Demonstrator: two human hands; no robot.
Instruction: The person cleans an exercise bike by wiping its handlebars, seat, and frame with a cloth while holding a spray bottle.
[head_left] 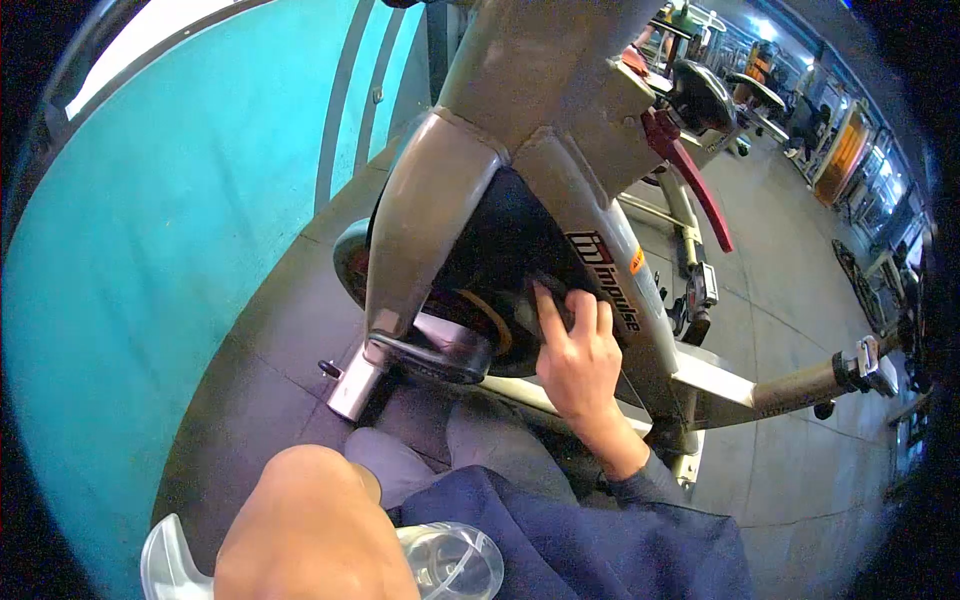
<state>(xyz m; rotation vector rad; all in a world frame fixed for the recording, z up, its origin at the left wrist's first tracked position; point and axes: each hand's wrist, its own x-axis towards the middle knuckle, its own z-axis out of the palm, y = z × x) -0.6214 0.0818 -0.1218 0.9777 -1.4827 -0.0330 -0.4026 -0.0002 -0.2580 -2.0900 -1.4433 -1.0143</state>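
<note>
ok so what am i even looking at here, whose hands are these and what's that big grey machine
This is one view from a camera worn on a person's head, looking down at their own hands, with strong fisheye bending. The grey machine is an exercise bike in a gym, standing on a dark floor beside a teal wall. The right hand presses its fingers against the bike's dark flywheel cover. The left hand, close to the camera, grips a clear plastic bottle. More gym machines stand behind.

Teal wall (pixel 150 260), grey floor (pixel 800 330), gym machines (pixel 740 90)
</note>
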